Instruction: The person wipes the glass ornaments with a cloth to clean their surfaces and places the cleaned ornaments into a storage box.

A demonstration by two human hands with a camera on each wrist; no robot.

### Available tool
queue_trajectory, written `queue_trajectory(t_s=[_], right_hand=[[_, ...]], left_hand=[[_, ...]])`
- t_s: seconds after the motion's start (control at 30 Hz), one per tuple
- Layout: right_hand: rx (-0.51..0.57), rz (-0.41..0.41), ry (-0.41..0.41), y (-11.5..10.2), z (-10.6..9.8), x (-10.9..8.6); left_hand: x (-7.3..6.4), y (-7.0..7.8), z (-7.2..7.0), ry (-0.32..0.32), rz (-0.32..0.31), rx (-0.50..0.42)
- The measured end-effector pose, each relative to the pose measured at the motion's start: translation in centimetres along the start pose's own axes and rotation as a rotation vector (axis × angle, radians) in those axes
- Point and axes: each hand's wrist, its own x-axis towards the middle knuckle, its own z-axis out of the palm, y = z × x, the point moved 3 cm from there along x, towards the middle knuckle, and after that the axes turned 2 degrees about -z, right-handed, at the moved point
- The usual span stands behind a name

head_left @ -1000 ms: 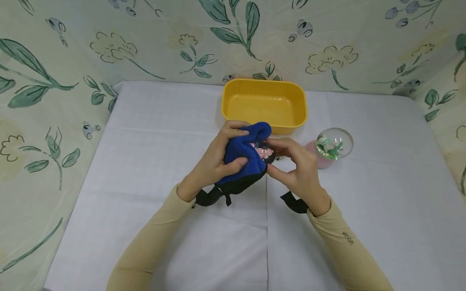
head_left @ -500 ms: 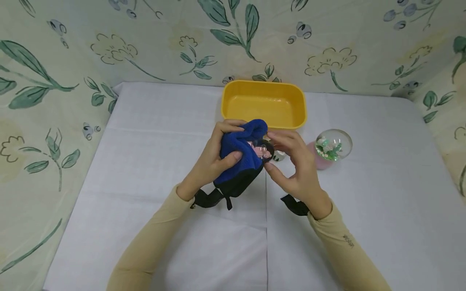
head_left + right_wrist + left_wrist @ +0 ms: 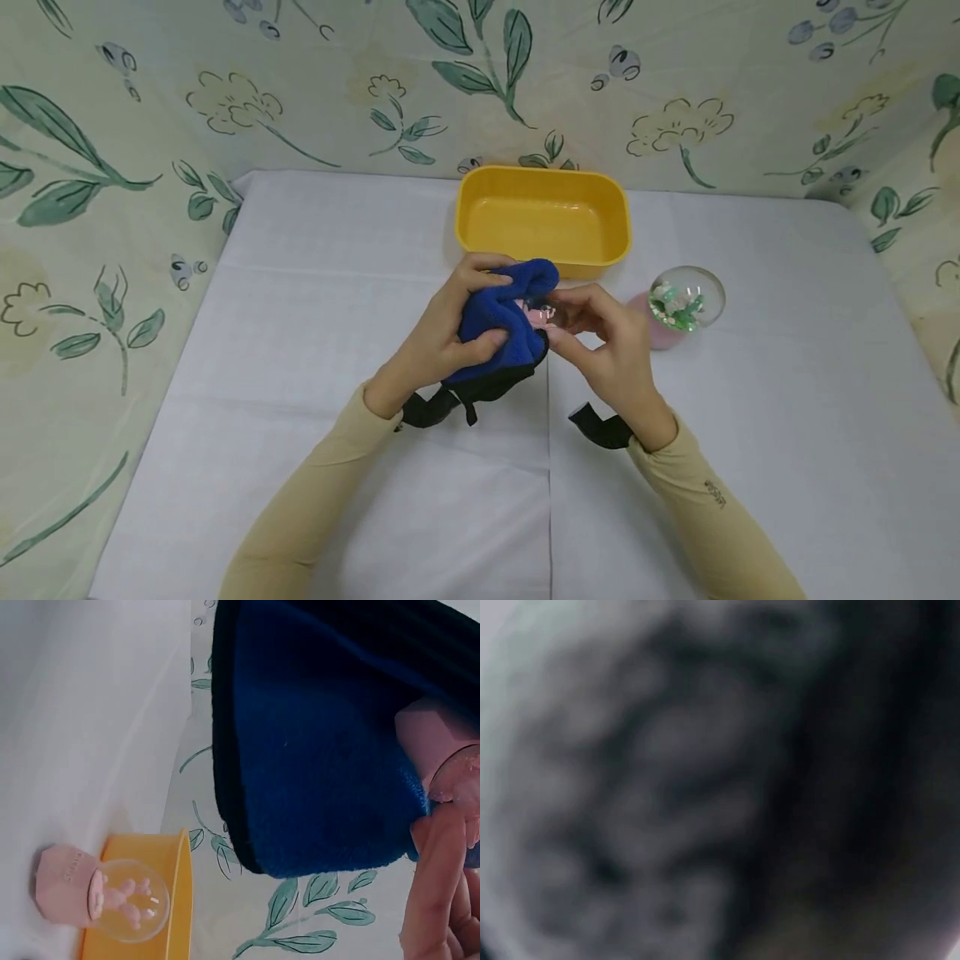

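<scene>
1. Furthest left, your left sleeve [image 3: 315, 483] runs up to your left hand [image 3: 438, 325], its fingers curled round a folded blue cloth [image 3: 487, 312]. The thumb presses on the near face while the other fingers wrap the far side, so the grip is closed on the fabric.
2. Just right of those fingers, the cloth's folds lie around a snow globe [image 3: 543, 315] with pink figures inside. The right wrist view shows its pink base tucked against the blue side.
3. Beyond both hands' fingers, on the desk [image 3: 825, 375], sits a yellow bin [image 3: 543, 212].
4. Your right hand [image 3: 615, 333] meets the globe from the right. Its thumb and fingers are bent and only slightly parted, pinching the clear dome; the thumb tip is close to the cloth's black edge.
5. Below your right fingers, a black strap [image 3: 602, 427] sticks out beside the wrist.
6. Just right of your right fingers, a second globe [image 3: 678, 308], with green and white pieces inside, stands on the desk.
7. Your left wrist view is too blurred to tell anything about the fingers.
</scene>
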Motion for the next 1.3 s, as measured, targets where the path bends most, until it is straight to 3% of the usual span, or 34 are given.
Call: queue_trajectory(t_s=[0.1,0.17,0.4,0.57,0.73,0.97,1.03,1.13,1.3], right_hand=[[0.095,0.081,0.006,0.1,0.1,0.0],[0.078,0.065,-0.001,-0.1,0.1,0.1],[-0.107,-0.191,-0.090,-1.1,0.1,0.6],[-0.160,-0.218,-0.076,-1.1,0.0,0.3],[-0.136,-0.146,-0.035,-0.3,-0.3,0.0],[0.069,0.105,-0.015,0.8,-0.4,-0.3],[0.063,0.142,-0.021,0.7,-0.4,-0.2],[-0.012,0.092,-0.033,0.4,-0.2,0.0],[-0.122,-0.133,-0.062,-0.5,0.1,0.3]], left_hand=[[0.1,0.1,0.1,-0.008,0.036,0.025],[0.0,0.0,0.0,0.007,0.017,0.008],[-0.1,-0.1,-0.7,0.080,-0.101,-0.076],[-0.2,-0.1,-0.5,0.032,-0.108,-0.091],[0.2,0.3,-0.1,-0.016,-0.041,-0.032],[0.4,0.4,0.4,-0.062,0.074,0.028],[0.4,0.3,0.5,-0.049,0.080,0.037],[0.1,0.0,0.3,0.003,0.038,0.021],[-0.2,-0.5,-0.1,0.068,-0.090,-0.061]])
